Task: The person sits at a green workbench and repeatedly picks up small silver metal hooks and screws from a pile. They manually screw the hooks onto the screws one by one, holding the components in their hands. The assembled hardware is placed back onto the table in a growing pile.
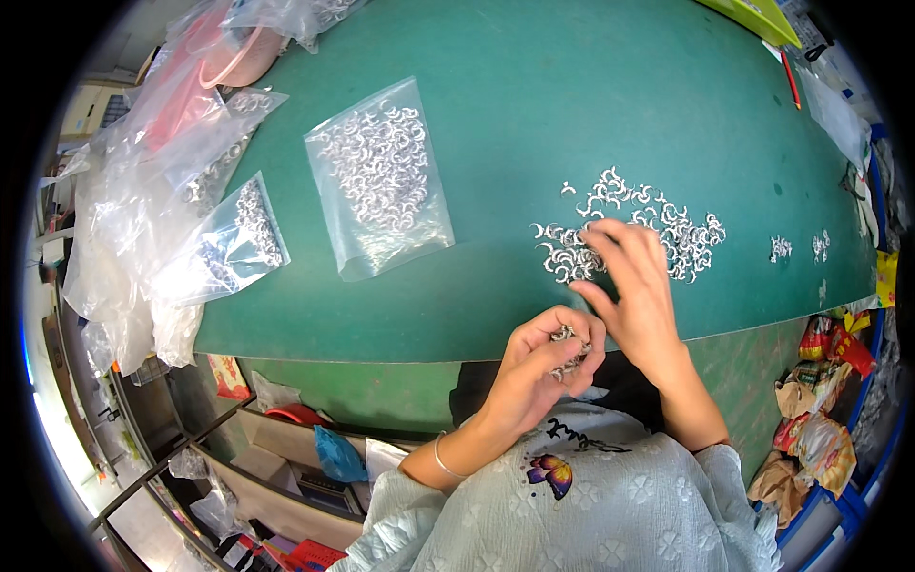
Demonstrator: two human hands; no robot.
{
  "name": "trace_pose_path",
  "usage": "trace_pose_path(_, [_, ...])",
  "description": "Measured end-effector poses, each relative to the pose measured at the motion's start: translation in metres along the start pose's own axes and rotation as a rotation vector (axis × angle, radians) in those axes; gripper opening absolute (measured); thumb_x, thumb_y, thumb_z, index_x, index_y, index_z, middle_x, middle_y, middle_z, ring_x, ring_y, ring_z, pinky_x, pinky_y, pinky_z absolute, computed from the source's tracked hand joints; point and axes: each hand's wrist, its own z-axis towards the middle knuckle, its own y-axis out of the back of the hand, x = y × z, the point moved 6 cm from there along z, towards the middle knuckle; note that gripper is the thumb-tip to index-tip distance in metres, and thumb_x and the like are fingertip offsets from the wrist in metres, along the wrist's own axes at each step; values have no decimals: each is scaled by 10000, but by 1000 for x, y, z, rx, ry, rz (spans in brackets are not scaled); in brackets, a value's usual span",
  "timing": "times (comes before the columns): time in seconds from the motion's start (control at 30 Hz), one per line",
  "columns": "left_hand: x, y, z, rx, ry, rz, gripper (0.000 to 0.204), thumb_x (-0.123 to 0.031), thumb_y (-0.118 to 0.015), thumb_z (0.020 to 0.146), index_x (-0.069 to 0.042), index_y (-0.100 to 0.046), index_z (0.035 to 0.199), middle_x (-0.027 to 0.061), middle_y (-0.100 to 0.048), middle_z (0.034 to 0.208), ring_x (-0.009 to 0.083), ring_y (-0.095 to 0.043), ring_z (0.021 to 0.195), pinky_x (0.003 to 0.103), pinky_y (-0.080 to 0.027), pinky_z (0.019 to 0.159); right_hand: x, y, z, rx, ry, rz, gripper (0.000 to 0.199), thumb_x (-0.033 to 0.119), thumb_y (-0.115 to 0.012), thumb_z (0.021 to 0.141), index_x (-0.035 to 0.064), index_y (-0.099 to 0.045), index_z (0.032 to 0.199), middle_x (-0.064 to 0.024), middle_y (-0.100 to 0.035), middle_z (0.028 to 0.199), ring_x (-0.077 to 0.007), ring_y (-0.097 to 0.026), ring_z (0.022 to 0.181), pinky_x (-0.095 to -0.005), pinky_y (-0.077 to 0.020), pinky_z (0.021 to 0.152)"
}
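Small silver crescent-shaped metal pieces [688, 243] lie in a loose pile on the green table, right of the middle. My right hand [631, 276] is over the left part of this pile, thumb and fingers apart, fingertips at the pieces. No piece shows gripped between them. Just in front of the table's near edge, my left hand [534, 367] is cupped closed around a handful of crescent pieces [570, 349], partly hidden by its fingers. A clear plastic bag [381, 181] full of the same kind of pieces lies flat to the left of the pile.
Two little clusters of pieces [781, 249] lie near the table's right end. At the left are a smaller filled bag [238, 238], crumpled clear plastic [119, 229] and a pink basin [243, 62]. A yellow-green tray [758, 17] and a red pencil [790, 78] sit far right.
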Motion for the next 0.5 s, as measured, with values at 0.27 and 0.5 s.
trace_pose_path(0.27, [-8,4,-4,-65,-110,58,129,-134,-489,826,-5,-488,819,77,-444,763,121,-411,605,222,-346,487,-11,0,-12,-9,129,30,164,-23,-650,662,21,-595,810,-71,-554,810,-241,-500,719,-333,-370,626])
trace_pose_path(0.5, [0,12,-3,-60,-31,-16,188,-153,-473,906,12,-561,917,5,-427,659,66,-362,538,195,-285,459,-12,11,-2,-124,34,-110,162,26,-665,679,30,-600,827,-66,-544,833,-237,-490,750,-335,-362,652])
